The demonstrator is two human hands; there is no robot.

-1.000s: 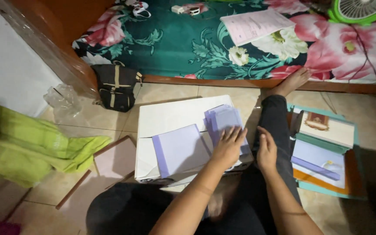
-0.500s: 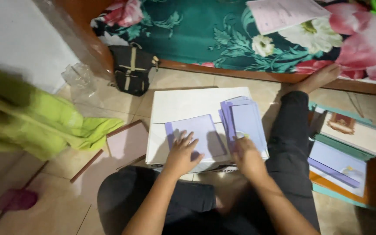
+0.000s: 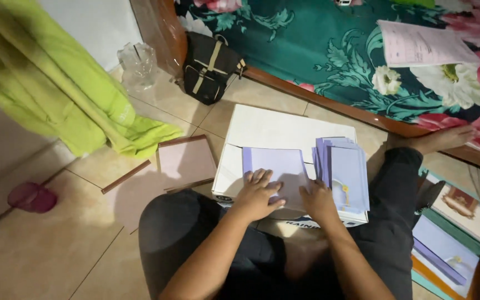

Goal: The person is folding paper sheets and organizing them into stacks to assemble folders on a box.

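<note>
While a second ago only the left hand lay on paper, both hands now press down together.
Card: a lilac card [image 3: 276, 166] lies flat on the white box [image 3: 268, 130], in front of the seated person's knees.
Left hand: the left hand [image 3: 258, 194] rests palm down on the card's near edge, fingers spread flat, gripping nothing.
Right hand: the right hand [image 3: 319, 201] has come off the floor and lies flat at the card's right corner, touching the pile.
Pile: a stack of lilac cards [image 3: 344, 169] sits just right of the single card, on the same box.
Tray: a teal tray [image 3: 451, 247] at the right knee holds more lilac cards and a framed picture.
Around: black bag [image 3: 209, 66], green cloth [image 3: 68, 94], pink sheet [image 3: 187, 161].
</note>
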